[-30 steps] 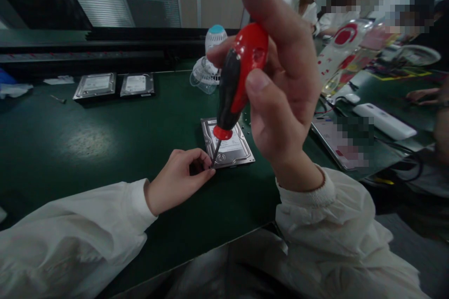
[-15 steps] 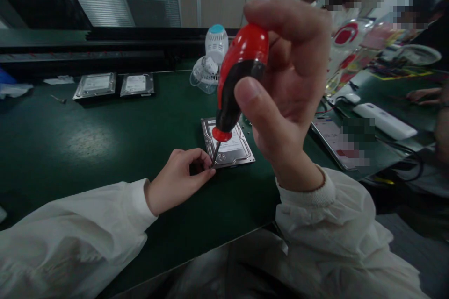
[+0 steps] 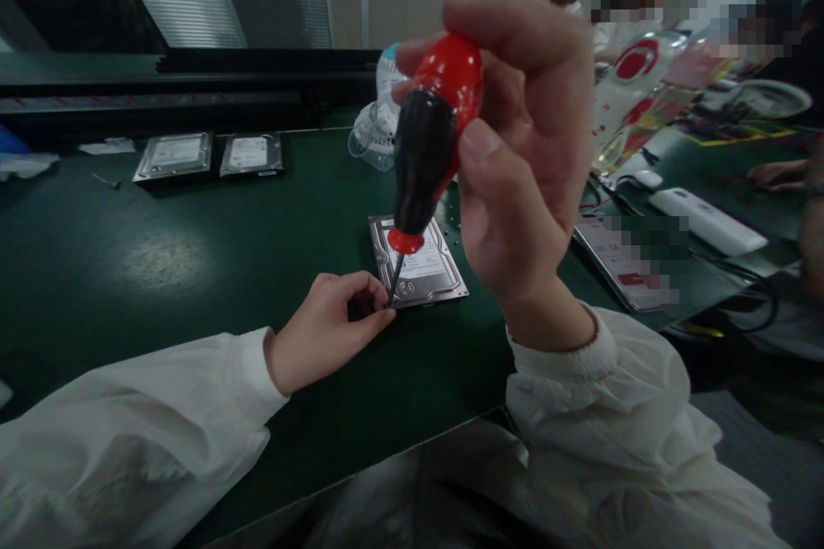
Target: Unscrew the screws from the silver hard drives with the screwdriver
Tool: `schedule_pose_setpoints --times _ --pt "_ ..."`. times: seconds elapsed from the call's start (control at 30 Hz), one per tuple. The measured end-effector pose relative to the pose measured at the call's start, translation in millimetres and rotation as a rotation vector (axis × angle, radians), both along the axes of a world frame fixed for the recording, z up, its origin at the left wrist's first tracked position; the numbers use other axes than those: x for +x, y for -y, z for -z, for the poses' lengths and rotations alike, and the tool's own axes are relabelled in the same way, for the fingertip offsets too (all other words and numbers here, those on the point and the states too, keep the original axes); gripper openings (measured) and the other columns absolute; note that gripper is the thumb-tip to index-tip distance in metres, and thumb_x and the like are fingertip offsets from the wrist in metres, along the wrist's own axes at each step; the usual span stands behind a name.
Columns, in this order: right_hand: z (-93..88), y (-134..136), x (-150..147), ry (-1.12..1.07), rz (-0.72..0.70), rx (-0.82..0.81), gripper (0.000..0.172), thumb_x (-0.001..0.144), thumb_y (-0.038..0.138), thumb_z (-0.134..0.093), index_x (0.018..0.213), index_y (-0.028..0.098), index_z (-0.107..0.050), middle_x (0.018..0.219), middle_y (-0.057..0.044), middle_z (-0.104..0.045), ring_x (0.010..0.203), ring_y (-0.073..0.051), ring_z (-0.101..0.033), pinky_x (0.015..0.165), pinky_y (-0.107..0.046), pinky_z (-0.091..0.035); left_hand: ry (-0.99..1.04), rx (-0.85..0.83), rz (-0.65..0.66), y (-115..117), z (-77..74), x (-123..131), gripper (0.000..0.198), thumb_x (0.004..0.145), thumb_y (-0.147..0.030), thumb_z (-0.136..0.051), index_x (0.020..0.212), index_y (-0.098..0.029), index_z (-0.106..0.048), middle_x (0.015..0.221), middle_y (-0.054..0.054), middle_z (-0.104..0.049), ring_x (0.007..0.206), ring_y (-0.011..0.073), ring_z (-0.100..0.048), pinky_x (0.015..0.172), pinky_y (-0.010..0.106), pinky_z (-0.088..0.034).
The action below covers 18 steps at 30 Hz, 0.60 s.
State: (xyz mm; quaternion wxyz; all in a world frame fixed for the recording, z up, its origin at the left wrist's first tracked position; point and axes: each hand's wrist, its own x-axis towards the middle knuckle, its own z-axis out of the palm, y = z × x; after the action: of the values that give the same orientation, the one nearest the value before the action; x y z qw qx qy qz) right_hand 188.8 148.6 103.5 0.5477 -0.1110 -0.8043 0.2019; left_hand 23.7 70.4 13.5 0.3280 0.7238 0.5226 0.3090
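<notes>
My right hand is wrapped round the red and black handle of a screwdriver, held tilted with its shaft pointing down. The screwdriver's tip meets the near left corner of a hard drive lying label up on the table. At that same corner my left hand is closed, thumb and forefinger pinched about the tip. Whatever lies between those fingertips is too small and covered to make out. The screwdriver handle hides part of the drive's far side.
Two more hard drives lie at the back left of the green table. A small white fan stands behind the screwdriver. Tiny screws lie beside the drive. On the right are a phone, a white power strip and cables.
My right hand has turned the screwdriver handle; its black side now faces me more, and the fingers have shifted slightly left. My left hand and the drive stay put.
</notes>
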Motion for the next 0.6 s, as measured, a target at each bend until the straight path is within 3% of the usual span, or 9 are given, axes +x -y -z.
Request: schedule_pose_setpoints --times 0.1,0.2,0.37,0.53,0.6 --pt "4.5 -4 -7 -0.266 -0.139 0.103 0.042 0.083 0.040 -0.063 0.120 0.019 -0.056 0.120 0.000 -0.055 0.109 -0.013 -0.064 0.083 -0.020 -0.057 0.002 -0.004 0.001 0 0.0 0 0.013 0.086 -0.031 -0.067 0.082 -0.019 -0.064 0.074 -0.002 -0.066 0.065 0.0109 -0.057 0.060 0.024 -0.042" --pt "6.1 -10 -13 -0.437 -0.249 0.128 0.037 0.076 0.027 -0.068 0.110 0.014 -0.060 0.107 0.001 -0.056 0.092 -0.007 -0.062 0.075 -0.017 -0.053 0.011 -0.011 0.009 0 0.3 0 0.012 0.087 -0.030 -0.066 0.082 -0.019 -0.064 0.074 -0.003 -0.066 0.065 0.0108 -0.057 0.061 0.024 -0.043" --pt "6.1 -11 -10 -0.285 -0.224 0.050 0.036 0.090 0.027 -0.042 0.121 0.017 -0.058 0.124 -0.001 -0.057 0.118 -0.015 -0.061 0.094 -0.028 -0.055 0.003 0.007 0.009 0 0.7 -1 0.013 0.087 -0.030 -0.066 0.081 -0.019 -0.063 0.075 -0.002 -0.067 0.065 0.0112 -0.058 0.061 0.024 -0.043" --pt "8.1 -9 -11 -0.411 -0.205 0.120 0.039 0.079 0.029 -0.064 0.117 0.018 -0.062 0.114 0.002 -0.058 0.098 -0.011 -0.065 0.074 -0.020 -0.055 0.011 -0.008 0.011 -1 0.2 0 0.012 0.087 -0.030 -0.066 0.081 -0.019 -0.063 0.074 -0.003 -0.066 0.065 0.0113 -0.058 0.060 0.024 -0.042" --pt "8.8 -9 -13 -0.422 -0.238 0.104 0.036 0.080 0.030 -0.061 0.115 0.020 -0.064 0.113 0.001 -0.058 0.100 -0.012 -0.064 0.075 -0.022 -0.056 0.010 -0.008 0.007 -1 0.1 0 0.012 0.087 -0.030 -0.066 0.081 -0.019 -0.063 0.075 -0.003 -0.066 0.066 0.0112 -0.058 0.061 0.024 -0.043"
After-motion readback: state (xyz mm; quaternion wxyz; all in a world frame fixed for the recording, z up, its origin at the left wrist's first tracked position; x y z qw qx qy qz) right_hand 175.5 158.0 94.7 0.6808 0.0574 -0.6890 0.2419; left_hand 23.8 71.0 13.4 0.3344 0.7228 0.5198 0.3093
